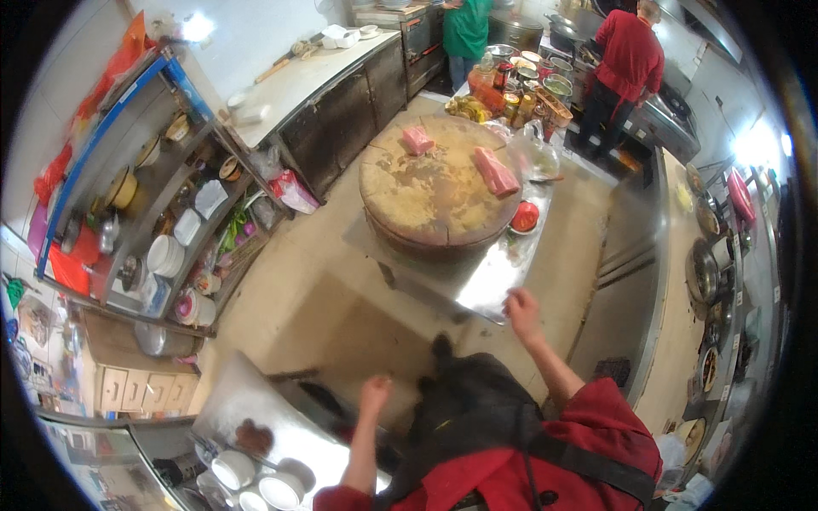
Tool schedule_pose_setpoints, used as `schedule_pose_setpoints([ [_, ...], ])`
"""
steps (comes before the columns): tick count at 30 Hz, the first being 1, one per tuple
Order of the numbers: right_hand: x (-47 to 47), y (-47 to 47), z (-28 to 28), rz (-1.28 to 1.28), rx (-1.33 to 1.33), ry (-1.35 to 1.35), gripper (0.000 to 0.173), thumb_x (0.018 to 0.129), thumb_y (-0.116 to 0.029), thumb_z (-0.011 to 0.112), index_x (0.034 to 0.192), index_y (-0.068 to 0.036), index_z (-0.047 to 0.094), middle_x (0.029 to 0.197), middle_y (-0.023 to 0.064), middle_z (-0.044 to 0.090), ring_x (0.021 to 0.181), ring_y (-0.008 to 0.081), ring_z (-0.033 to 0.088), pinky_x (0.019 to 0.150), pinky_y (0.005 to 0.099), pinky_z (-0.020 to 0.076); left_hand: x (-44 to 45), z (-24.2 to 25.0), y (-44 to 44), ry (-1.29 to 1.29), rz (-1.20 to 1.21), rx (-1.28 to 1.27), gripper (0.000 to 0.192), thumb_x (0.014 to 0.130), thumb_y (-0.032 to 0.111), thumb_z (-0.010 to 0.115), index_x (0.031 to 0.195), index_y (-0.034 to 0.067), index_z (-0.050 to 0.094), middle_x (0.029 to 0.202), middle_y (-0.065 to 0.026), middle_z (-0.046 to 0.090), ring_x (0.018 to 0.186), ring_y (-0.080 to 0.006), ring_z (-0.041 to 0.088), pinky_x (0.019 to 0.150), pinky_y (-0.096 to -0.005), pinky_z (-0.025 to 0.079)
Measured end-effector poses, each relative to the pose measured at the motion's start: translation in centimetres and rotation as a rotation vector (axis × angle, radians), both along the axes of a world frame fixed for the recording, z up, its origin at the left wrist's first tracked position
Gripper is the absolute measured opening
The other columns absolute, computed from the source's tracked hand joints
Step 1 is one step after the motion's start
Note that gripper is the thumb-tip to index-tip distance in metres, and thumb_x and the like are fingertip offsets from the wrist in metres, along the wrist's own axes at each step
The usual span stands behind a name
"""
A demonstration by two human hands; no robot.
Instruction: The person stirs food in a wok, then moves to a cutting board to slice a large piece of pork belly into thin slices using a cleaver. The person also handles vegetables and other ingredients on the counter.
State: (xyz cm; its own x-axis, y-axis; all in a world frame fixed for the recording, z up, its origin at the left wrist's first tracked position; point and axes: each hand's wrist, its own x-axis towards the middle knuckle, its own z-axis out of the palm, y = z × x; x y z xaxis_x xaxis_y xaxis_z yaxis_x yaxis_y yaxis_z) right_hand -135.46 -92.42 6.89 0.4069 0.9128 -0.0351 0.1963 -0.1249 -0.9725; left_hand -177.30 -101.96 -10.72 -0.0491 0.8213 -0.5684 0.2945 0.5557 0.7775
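Observation:
My left hand [377, 388] hangs in front of me with its fingers curled. It is over the floor, near a metal worktop [323, 441], and no object shows in it. My right hand [524, 312] is held out by the near corner of a steel table [492, 281], fingers curled in, with nothing visible in its grasp. Beyond it stands a thick round wooden chopping block [434, 191], cracked at the rim. A small chunk of raw meat [418, 140] and a longer piece of raw meat [496, 171] lie on it. Beside the block is a bowl with something red [524, 217].
Jars, bottles and bowls [524, 96] crowd the table behind the block. A person in red [626, 51] stands by the stove; another in green [466, 38] is farther back. Left is a shelf rack [204, 137] with dishes; a long counter [645, 319] runs along the right.

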Motion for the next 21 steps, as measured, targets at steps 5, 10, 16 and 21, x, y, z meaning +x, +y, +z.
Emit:
schedule_pose_setpoints([
  [5, -1.1, 7.1, 2.5, -0.259, 0.157, -0.228, 0.015, 0.092, -0.006, 0.056, 0.103, 0.002, 0.062, 0.081, 0.0104, 0.066, 0.074, 0.017, 0.065, 0.067, 0.0309, 0.0509, 3.4, 9.2, 9.7, -0.225, 0.035, 0.043, 0.02, 0.096, 0.014, 0.062, 0.109, 0.0, 0.067, 0.096, -0.0086, 0.071, 0.079, -0.013, 0.065, 0.069, -0.0272, 0.052],
  [10, -4.6, 15.0, 3.9, -0.428, 0.362, -0.657, 0.019, 0.086, -0.002, 0.063, 0.105, -0.001, 0.063, 0.095, 0.0148, 0.062, 0.086, 0.0299, 0.061, 0.081, 0.0384, 0.0496, 0.7, 9.7, 18.0, -0.055, -0.16, -0.004, 0.022, 0.098, 0.003, 0.054, 0.117, -0.005, 0.061, 0.099, -0.0114, 0.071, 0.081, -0.0141, 0.066, 0.069, -0.0263, 0.052],
  [16, -5.1, 17.4, 4.7, -0.563, 0.285, -0.804, 0.029, 0.079, 0.003, 0.06, 0.107, -0.002, 0.06, 0.096, 0.0116, 0.06, 0.094, 0.0314, 0.054, 0.086, 0.042, 0.0423, -5.1, 12.8, 24.3, -0.1, 0.036, -0.086, 0.016, 0.097, 0.003, 0.054, 0.108, -0.005, 0.062, 0.093, -0.0132, 0.071, 0.077, -0.0177, 0.068, 0.07, -0.0273, 0.056],
  [21, -5.9, 17.5, 5.1, -0.616, 0.208, -0.837, 0.03, 0.078, 0.004, 0.061, 0.108, -0.003, 0.059, 0.096, 0.0116, 0.06, 0.095, 0.0318, 0.054, 0.088, 0.0423, 0.0424, -9.8, 7.4, 29.9, -0.188, -0.1, -0.007, 0.017, 0.098, 0.011, 0.057, 0.107, -0.003, 0.061, 0.089, -0.0105, 0.071, 0.072, -0.015, 0.066, 0.063, -0.0292, 0.054],
])
